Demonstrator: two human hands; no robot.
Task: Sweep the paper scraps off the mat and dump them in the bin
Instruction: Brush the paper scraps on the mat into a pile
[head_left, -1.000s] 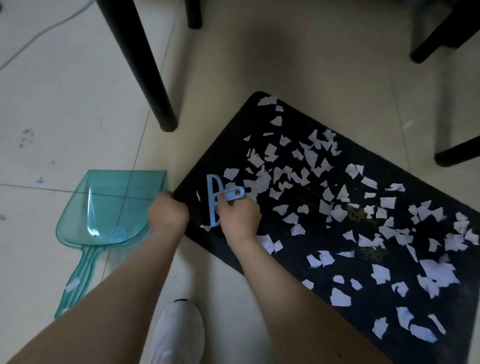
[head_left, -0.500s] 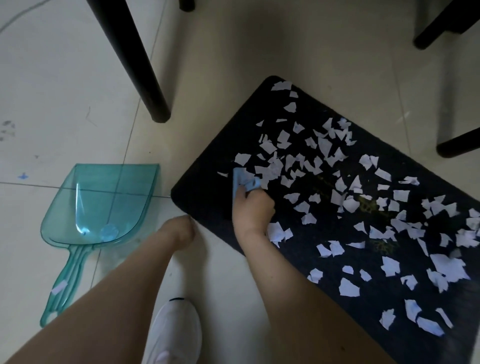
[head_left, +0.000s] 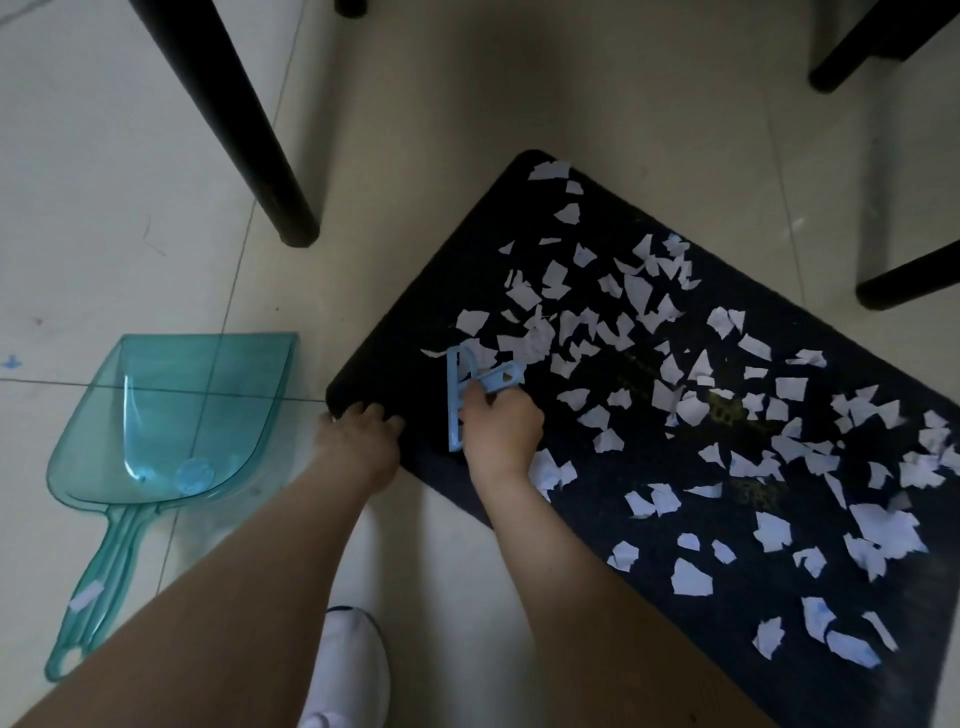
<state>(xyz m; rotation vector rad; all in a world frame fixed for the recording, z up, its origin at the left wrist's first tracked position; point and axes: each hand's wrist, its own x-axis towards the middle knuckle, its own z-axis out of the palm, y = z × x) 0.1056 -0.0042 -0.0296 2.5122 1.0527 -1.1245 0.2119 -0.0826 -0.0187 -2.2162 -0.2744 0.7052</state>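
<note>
A black mat (head_left: 415, 338) lies on the tiled floor, strewn with several white paper scraps (head_left: 691, 405). My right hand (head_left: 501, 431) grips a small light-blue scraper brush (head_left: 460, 395) near the mat's left end, its blade standing on the mat beside the nearest scraps. My left hand (head_left: 361, 441) rests on the mat's near-left corner, fingertips curled over the edge. A clear teal dustpan (head_left: 171, 421) lies on the floor left of the mat, its mouth facing away from me. No bin is in view.
A black table leg (head_left: 249, 135) stands behind the dustpan. More black furniture legs (head_left: 904, 280) stand at the upper right. My white shoe (head_left: 348, 670) is on the floor between my arms. One scrap (head_left: 85, 595) lies on the dustpan handle.
My right hand pushed the brush into the scraps, then drew it back toward the mat's left end. My left hand left the mat corner and has returned to it.
</note>
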